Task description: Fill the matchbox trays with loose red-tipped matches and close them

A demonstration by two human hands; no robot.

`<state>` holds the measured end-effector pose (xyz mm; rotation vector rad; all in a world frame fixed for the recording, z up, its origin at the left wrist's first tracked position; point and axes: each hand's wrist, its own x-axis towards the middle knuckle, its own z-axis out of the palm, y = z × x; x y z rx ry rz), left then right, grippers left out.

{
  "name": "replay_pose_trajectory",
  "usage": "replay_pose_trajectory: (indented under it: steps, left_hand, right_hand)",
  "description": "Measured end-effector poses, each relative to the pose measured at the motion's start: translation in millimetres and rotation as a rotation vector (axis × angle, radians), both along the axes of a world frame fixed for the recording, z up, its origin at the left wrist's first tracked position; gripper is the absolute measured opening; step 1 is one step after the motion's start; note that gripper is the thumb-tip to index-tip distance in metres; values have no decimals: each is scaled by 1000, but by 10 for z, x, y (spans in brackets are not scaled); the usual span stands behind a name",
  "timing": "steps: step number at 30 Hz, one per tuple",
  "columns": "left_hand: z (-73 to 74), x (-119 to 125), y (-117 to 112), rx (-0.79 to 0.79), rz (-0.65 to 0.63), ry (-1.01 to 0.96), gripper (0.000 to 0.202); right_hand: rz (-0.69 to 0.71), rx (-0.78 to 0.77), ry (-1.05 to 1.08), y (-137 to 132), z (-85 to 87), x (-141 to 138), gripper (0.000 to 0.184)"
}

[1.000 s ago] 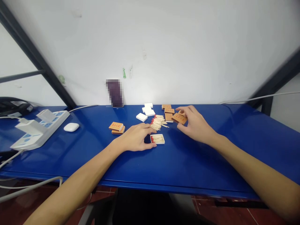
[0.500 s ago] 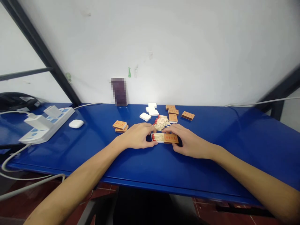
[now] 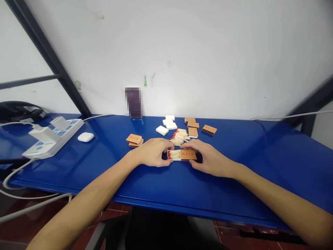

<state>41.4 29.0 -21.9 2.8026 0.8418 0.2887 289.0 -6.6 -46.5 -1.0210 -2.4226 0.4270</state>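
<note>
Between my hands is a partly open matchbox, its white inner tray (image 3: 177,159) sticking out to the left with red-tipped matches (image 3: 173,154) lying in it. My left hand (image 3: 157,152) grips the tray's left end between thumb and fingers. Around the orange matchbox sleeve (image 3: 188,155), my right hand (image 3: 208,157) is closed with thumb in front and fingers behind. Just beyond the box lies a loose pile of matches (image 3: 179,137), red heads to the left.
Several white trays (image 3: 162,130) lie behind the pile, and several orange sleeves (image 3: 193,132) to its right. Two stacked matchboxes (image 3: 134,139) sit left. Further left are a white earbud case (image 3: 85,137) and a power strip (image 3: 49,147) with cables. A pixelated dark object (image 3: 134,103) leans on the wall.
The sleeve has slid slightly left over the tray, so a shorter stretch of matches shows. Both hands keep their grip, and the view has shifted a little.
</note>
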Motion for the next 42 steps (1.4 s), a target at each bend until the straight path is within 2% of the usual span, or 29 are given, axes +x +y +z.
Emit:
replay_pose_trajectory:
  steps: [6, 10, 13, 19, 26, 31, 33, 37, 42]
  left_hand:
    - [-46, 15, -2, -35, 7, -19, 31]
    - [-84, 57, -26, -122, -19, -101, 70]
    - [-97, 77, -38, -185, -56, -167, 80]
    - [-135, 79, -35, -219, -83, -243, 79]
    - [-168, 91, -31, -76, -57, -208, 69]
    - [-126, 54, -32, -32, -69, -153, 68]
    - [-86, 35, -31, 28, -70, -139, 63]
    - [32, -42, 17, 192, -32, -221, 37]
    - [168, -410, 228, 433, 144, -347, 30]
  right_hand:
    - [40, -11, 31, -6, 6, -6, 46]
    - [62, -22, 68, -57, 22, -58, 42]
    - [90, -27, 93, -99, 33, -103, 41]
    - [104, -17, 114, -104, 23, -121, 29]
    - [102, -8, 108, -86, 3, -115, 29]
    - [123, -15, 129, -89, -13, -122, 26]
    - [123, -26, 131, -97, -11, -133, 26]
    - [103, -11, 100, -100, 0, -130, 21]
    - [120, -16, 93, -106, -17, -132, 17]
